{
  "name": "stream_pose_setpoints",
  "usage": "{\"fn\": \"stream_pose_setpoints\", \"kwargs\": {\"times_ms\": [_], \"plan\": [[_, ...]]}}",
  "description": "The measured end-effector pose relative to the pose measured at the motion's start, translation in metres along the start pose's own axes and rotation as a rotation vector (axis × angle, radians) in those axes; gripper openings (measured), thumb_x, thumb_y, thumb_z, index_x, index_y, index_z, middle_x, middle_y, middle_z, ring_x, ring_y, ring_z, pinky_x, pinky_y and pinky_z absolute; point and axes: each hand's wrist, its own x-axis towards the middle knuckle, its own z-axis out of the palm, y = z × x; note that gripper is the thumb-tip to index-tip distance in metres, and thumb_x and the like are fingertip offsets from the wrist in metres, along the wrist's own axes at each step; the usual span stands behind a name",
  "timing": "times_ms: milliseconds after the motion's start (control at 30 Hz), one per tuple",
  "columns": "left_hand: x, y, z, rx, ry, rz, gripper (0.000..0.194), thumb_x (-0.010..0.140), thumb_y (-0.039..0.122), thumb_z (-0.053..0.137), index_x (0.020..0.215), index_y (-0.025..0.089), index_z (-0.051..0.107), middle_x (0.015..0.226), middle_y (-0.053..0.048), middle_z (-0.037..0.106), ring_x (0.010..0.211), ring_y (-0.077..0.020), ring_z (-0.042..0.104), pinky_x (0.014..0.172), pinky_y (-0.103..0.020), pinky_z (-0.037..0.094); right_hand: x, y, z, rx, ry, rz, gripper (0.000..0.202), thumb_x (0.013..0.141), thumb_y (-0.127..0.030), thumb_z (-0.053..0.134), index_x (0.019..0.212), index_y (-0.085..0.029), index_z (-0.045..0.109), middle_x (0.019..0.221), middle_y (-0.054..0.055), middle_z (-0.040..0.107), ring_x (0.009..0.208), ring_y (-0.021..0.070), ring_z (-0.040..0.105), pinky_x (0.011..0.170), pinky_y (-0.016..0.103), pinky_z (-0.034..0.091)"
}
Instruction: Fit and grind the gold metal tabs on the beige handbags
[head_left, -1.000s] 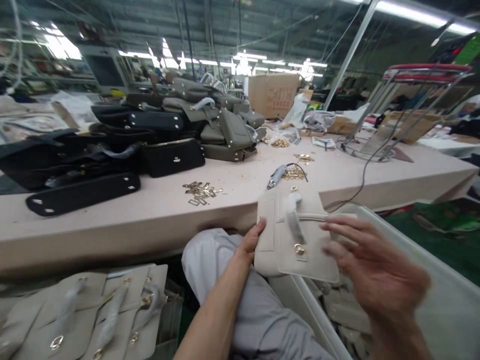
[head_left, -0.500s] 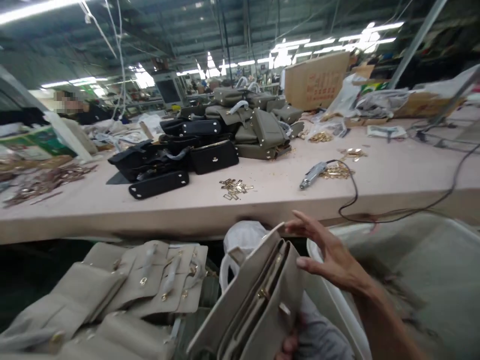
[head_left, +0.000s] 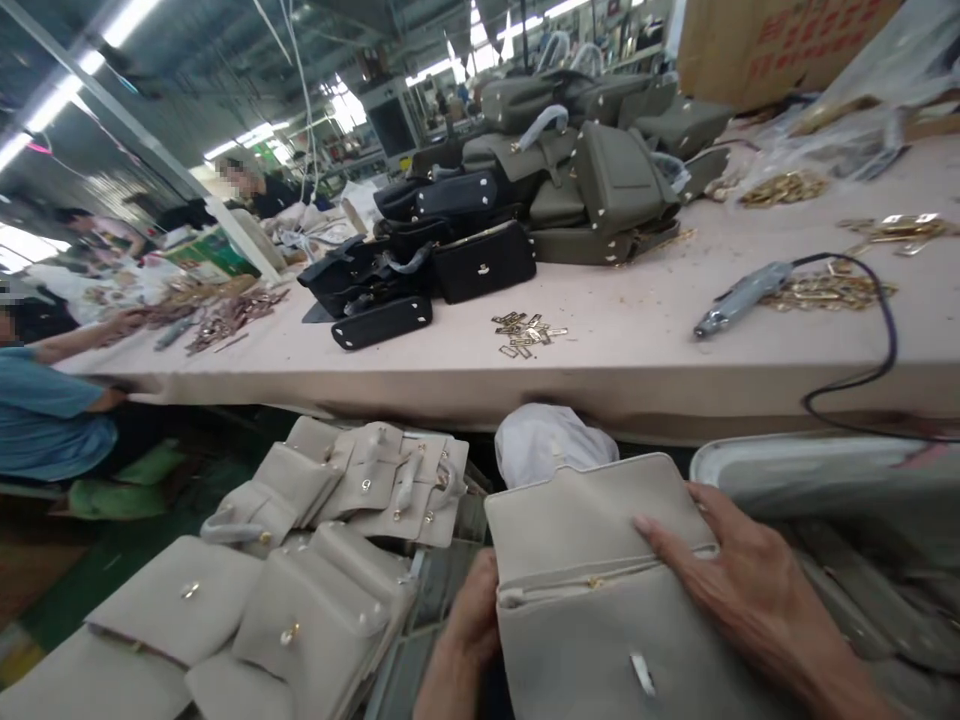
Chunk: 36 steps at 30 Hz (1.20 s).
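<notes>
Close in front of me a light grey-beige handbag is held between both hands, its flap lifted away from the body. A zip and a small metal clasp piece show on its front. My left hand is closed round the bag's left edge, its fingertips hidden behind. At the right, my right hand grips the flap's edge, thumb on the front and fingers behind. Left of the bag lie several similar beige bags in stacks, some with wrapped handles and gold fittings.
On the long table are black bags, olive bags, small metal pieces and a corded electric screwdriver. A white bundle sits below the table edge, beside a pale bin. A person in blue sits at left.
The handbag has turned so its front faces me, flap up. My right hand has closed on the flap, and my left hand now shows at the left edge. The view has swung left.
</notes>
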Motion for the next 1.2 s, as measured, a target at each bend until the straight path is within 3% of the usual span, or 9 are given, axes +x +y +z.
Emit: {"fn": "stream_pose_setpoints", "kwargs": {"times_ms": [133, 200, 300, 433, 533, 667, 800, 1000, 1200], "plan": [[0.008, 0.047, -0.003, -0.066, 0.188, 0.184, 0.027, 0.072, 0.034, 0.083, 0.084, 0.013, 0.071, 0.075, -0.005, 0.071, 0.061, -0.0132, 0.065, 0.054, -0.021, 0.049, -0.004, 0.017, 0.007, -0.017, 0.02, -0.011, 0.054, 0.085, -0.077, 0.06, 0.099, -0.026, 0.064, 0.079, 0.007, 0.073, 0.07, 0.0302, 0.074, 0.057, 0.036, 0.054], [0.001, 0.075, 0.015, -0.023, 0.141, 0.321, 0.03, 0.074, 0.036, 0.082, 0.09, 0.013, 0.072, 0.073, -0.002, 0.068, 0.054, -0.0096, 0.058, 0.046, -0.018, 0.042, -0.003, 0.019, 0.011, -0.002, 0.057, -0.04, 0.053, 0.087, -0.077, 0.058, 0.1, -0.026, 0.063, 0.078, 0.006, 0.072, 0.069, 0.029, 0.073, 0.057, 0.035, 0.053], [-0.022, 0.098, 0.061, 0.172, 0.068, 0.464, 0.037, 0.081, 0.046, 0.078, 0.095, 0.013, 0.071, 0.07, -0.001, 0.065, 0.046, -0.0099, 0.054, 0.04, -0.02, 0.042, -0.002, 0.017, 0.015, -0.015, 0.122, -0.086, 0.056, 0.087, -0.077, 0.058, 0.104, -0.024, 0.062, 0.077, 0.006, 0.071, 0.066, 0.0287, 0.072, 0.057, 0.035, 0.052], [-0.043, 0.092, 0.115, 0.457, 0.092, 0.593, 0.05, 0.089, 0.051, 0.072, 0.121, 0.014, 0.066, 0.078, -0.005, 0.071, 0.052, -0.015, 0.066, 0.048, -0.024, 0.054, -0.004, 0.018, 0.018, -0.024, 0.148, -0.089, 0.052, 0.09, -0.073, 0.059, 0.108, -0.023, 0.062, 0.079, 0.007, 0.072, 0.064, 0.0277, 0.071, 0.056, 0.034, 0.051], [-0.032, 0.081, 0.133, 0.372, 0.003, 0.439, 0.067, 0.086, 0.056, 0.073, 0.134, 0.012, 0.056, 0.081, -0.008, 0.074, 0.053, -0.0206, 0.07, 0.047, -0.027, 0.056, -0.008, 0.022, 0.02, -0.037, 0.214, -0.122, 0.051, 0.09, -0.071, 0.061, 0.107, -0.023, 0.063, 0.079, 0.008, 0.073, 0.063, 0.0276, 0.071, 0.054, 0.033, 0.051], [-0.004, 0.076, 0.144, 0.117, -0.132, 0.167, 0.049, 0.089, 0.051, 0.07, 0.115, 0.01, 0.06, 0.082, -0.015, 0.076, 0.063, -0.0281, 0.077, 0.053, -0.031, 0.061, -0.016, 0.029, 0.022, -0.048, 0.247, -0.122, 0.05, 0.091, -0.069, 0.061, 0.107, -0.022, 0.063, 0.078, 0.009, 0.073, 0.062, 0.0269, 0.071, 0.052, 0.032, 0.05], [0.003, 0.082, 0.155, -0.07, -0.076, 0.048, 0.033, 0.097, 0.04, 0.063, 0.088, 0.008, 0.064, 0.085, -0.023, 0.077, 0.073, -0.0289, 0.079, 0.064, -0.031, 0.064, -0.022, 0.034, 0.026, -0.061, 0.249, -0.064, 0.052, 0.094, -0.07, 0.056, 0.11, -0.02, 0.062, 0.085, 0.011, 0.074, 0.063, 0.0261, 0.071, 0.053, 0.032, 0.05], [-0.004, 0.083, 0.167, -0.063, 0.007, 0.074, 0.036, 0.091, 0.039, 0.075, 0.082, 0.005, 0.067, 0.081, -0.023, 0.077, 0.07, -0.0274, 0.079, 0.058, -0.027, 0.062, -0.019, 0.041, 0.032, -0.052, 0.283, -0.071, 0.055, 0.093, -0.072, 0.058, 0.108, -0.019, 0.062, 0.079, 0.008, 0.073, 0.061, 0.0248, 0.069, 0.052, 0.03, 0.048], [0.004, 0.061, 0.164, 0.001, -0.01, 0.196, 0.035, 0.064, 0.021, 0.094, 0.088, 0.003, 0.075, 0.084, -0.019, 0.079, 0.072, -0.0242, 0.079, 0.064, -0.025, 0.063, -0.018, 0.044, 0.03, -0.05, 0.292, -0.054, 0.057, 0.092, -0.073, 0.058, 0.108, -0.018, 0.063, 0.079, 0.008, 0.072, 0.061, 0.0257, 0.068, 0.056, 0.032, 0.046]]}}
